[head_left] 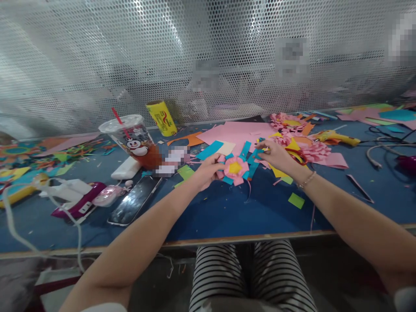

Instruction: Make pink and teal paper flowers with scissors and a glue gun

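My left hand [209, 171] is closed on the left edge of a paper flower [238, 174]. The flower has a pink ruffled ring, a yellow centre and blue petals sticking out around it, and is held just above the blue table. My right hand [276, 156] is at the flower's upper right, its fingers curled in a pinch on a blue paper strip [255, 157]; the fingertips partly cover it. Red-handled scissors [298, 156] lie behind my right wrist on yellow paper. Beyond the flower is a large pink paper sheet [240, 133].
At left stand a drink cup [138, 145] with a straw and a yellow tube [162, 119]; a phone [134, 201] and purple power strip [79, 203] lie nearer. At right are pink paper flowers [313, 149], a yellow glue gun [339, 138] and cables. A perforated metal screen [227, 52] rises behind.
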Tool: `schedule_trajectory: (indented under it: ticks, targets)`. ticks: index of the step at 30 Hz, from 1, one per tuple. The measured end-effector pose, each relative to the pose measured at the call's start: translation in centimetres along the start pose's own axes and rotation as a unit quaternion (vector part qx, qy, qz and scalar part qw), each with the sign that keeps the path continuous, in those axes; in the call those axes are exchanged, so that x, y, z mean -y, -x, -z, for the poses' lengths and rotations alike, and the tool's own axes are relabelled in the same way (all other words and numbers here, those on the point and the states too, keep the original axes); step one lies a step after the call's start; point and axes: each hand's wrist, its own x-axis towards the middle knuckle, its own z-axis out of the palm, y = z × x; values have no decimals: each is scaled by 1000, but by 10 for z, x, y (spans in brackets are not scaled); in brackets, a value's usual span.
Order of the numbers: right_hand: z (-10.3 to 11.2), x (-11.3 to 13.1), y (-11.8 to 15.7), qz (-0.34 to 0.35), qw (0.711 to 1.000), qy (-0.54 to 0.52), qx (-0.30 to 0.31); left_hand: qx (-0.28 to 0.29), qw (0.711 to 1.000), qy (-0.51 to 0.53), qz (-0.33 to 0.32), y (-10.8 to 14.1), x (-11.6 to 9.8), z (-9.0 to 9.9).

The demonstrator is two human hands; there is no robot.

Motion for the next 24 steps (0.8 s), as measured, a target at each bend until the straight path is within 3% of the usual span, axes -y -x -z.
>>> schedule_trajectory:
  ticks: [6,12,15,18,22,24]
  targets:
    - [7,-22,-9,29,999,36,26,76,988,-95,91,-2,3,5]
    - [1,-14,-5,41,990,129,40,17,979,-196,61,-2,2,7]
    - [1,-8,-2,35,984,166,47,-34,952,-302,-24,-5,6,12]
    - [3,-5,-1,35,981,185,47,-101,899,-403,-136,-9,11,19]
    - [4,-6,-2,38,979,197,46,-105,866,-448,-196,-19,17,30]
    - [4,-8,-3,43,977,204,45,-105,834,-488,-234,-25,20,37]
